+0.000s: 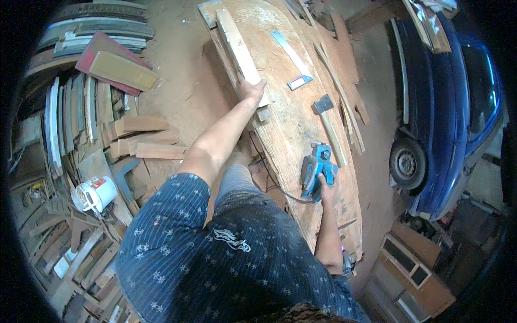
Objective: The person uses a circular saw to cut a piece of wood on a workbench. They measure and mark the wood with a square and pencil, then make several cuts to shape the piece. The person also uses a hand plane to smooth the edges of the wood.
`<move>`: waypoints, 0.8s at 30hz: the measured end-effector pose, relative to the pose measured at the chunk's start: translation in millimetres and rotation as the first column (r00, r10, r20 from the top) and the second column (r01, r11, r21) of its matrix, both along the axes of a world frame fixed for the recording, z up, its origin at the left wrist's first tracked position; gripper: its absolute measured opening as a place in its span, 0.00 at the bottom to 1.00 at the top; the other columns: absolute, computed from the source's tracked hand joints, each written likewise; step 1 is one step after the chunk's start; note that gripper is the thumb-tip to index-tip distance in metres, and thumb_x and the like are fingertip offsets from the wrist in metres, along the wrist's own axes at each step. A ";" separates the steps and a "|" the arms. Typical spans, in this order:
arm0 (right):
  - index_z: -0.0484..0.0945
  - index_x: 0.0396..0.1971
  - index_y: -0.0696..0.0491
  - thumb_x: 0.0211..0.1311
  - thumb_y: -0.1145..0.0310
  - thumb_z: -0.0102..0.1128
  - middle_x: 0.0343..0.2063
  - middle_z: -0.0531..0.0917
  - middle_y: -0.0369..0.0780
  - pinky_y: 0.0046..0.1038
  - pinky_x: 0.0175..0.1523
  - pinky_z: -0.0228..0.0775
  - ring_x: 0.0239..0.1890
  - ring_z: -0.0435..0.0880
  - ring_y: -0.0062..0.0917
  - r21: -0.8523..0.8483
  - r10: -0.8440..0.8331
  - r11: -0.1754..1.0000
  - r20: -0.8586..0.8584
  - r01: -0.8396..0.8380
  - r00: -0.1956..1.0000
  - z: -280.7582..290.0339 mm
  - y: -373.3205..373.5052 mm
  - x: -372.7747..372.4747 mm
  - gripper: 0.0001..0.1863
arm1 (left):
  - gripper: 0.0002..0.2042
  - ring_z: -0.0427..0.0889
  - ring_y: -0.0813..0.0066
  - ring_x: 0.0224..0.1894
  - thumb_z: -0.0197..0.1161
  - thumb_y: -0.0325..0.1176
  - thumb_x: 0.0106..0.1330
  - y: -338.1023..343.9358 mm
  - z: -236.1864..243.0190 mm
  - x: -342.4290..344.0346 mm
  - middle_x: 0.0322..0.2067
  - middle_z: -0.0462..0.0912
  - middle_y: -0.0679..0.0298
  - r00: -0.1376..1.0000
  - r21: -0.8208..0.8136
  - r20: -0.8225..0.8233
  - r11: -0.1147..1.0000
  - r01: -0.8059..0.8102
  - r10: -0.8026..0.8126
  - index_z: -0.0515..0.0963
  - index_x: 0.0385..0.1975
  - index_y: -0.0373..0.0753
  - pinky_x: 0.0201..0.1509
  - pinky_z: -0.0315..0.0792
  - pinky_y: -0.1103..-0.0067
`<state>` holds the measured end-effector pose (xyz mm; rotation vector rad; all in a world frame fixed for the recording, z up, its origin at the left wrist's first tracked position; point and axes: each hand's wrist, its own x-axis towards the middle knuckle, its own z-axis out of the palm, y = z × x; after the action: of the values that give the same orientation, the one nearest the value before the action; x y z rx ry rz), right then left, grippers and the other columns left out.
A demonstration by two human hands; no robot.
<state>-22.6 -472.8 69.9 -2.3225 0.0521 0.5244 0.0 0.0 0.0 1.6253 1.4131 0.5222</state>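
My left hand (252,90) is closed around the near end of a long, pale wooden beam (237,46), which lies along the left edge of the workbench (288,116). My right hand (328,189) grips the handle of a blue electric planer (319,168) at the right part of the bench. The planer appears to rest on its side on the wood, with a dark cord (277,185) running off to the left. Just beyond it lies a hatchet (331,129) with a wooden handle. A try square (293,62) lies flat farther up the bench.
Thin wooden strips (340,89) lie along the bench's right side. A blue car (439,113) stands to the right. On the left are stacked boards (97,32), loose offcuts (145,134) and a white bucket (97,192). A wooden cabinet piece (412,266) sits at lower right.
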 end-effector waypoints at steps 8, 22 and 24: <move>0.78 0.45 0.56 0.69 0.56 0.62 0.31 0.81 0.36 0.25 0.38 0.73 0.30 0.79 0.22 0.253 -0.075 0.965 0.036 0.063 0.997 27.9 36.7 -13.4 0.17 | 0.47 0.72 0.56 0.65 0.70 0.51 0.60 25.2 13.4 -23.8 0.62 0.73 0.46 0.951 -0.246 0.245 0.936 0.250 -0.189 0.54 0.70 0.28 0.69 0.64 0.70; 0.78 0.36 0.57 0.72 0.53 0.53 0.23 0.78 0.35 0.22 0.29 0.66 0.22 0.74 0.17 0.407 0.387 0.843 -0.007 -0.351 0.922 110.6 200.1 12.3 0.20 | 0.25 0.77 0.69 0.42 0.45 0.52 0.77 -94.2 -118.3 -186.6 0.43 0.80 0.63 0.989 -0.373 0.144 0.927 0.035 0.020 0.74 0.57 0.35 0.46 0.72 0.69; 0.78 0.34 0.56 0.72 0.53 0.54 0.21 0.77 0.33 0.22 0.27 0.65 0.22 0.74 0.16 0.422 0.408 0.841 -0.085 -0.339 0.909 107.5 224.9 12.5 0.19 | 0.25 0.77 0.56 0.54 0.48 0.50 0.75 -103.7 -74.8 -197.3 0.50 0.81 0.51 0.995 -0.448 0.057 0.889 0.098 -0.081 0.77 0.55 0.33 0.58 0.69 0.68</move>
<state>-10.1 -248.0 177.5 -1.8807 -0.4052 0.8472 -197.3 -103.7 -74.8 1.2878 1.3056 0.1487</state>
